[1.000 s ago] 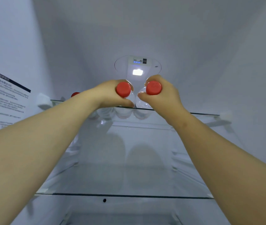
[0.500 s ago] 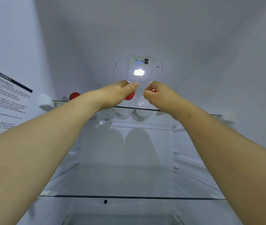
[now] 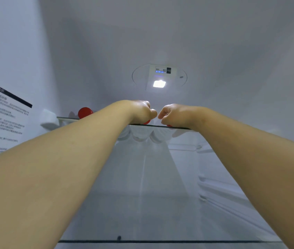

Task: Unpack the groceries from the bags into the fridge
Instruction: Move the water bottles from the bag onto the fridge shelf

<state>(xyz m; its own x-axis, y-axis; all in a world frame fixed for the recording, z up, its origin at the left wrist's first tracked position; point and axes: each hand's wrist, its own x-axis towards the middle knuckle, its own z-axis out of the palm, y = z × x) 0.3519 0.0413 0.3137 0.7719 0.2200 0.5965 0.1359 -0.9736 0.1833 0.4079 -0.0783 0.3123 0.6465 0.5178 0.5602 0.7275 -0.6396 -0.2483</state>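
We held our left hand [image 3: 140,112] over the upper glass shelf [image 3: 67,119] of the fridge, its fingers curled round the red-capped top of the left bottle [image 3: 140,136]; our right hand [image 3: 176,115] gripped the right bottle [image 3: 160,136] likewise, just beside it; both bottles stood upright on that shelf, below the lamp [image 3: 159,83]; a third bottle [image 3: 84,112] stood near the left wall; a lower shelf [image 3: 160,241] lay beneath.

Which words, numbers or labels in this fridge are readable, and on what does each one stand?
Sticker on the left wall: lines of print, too blurred to read.
Control panel above the lamp: small marks and blue lights, too small to read.
Red cap: no text shows.
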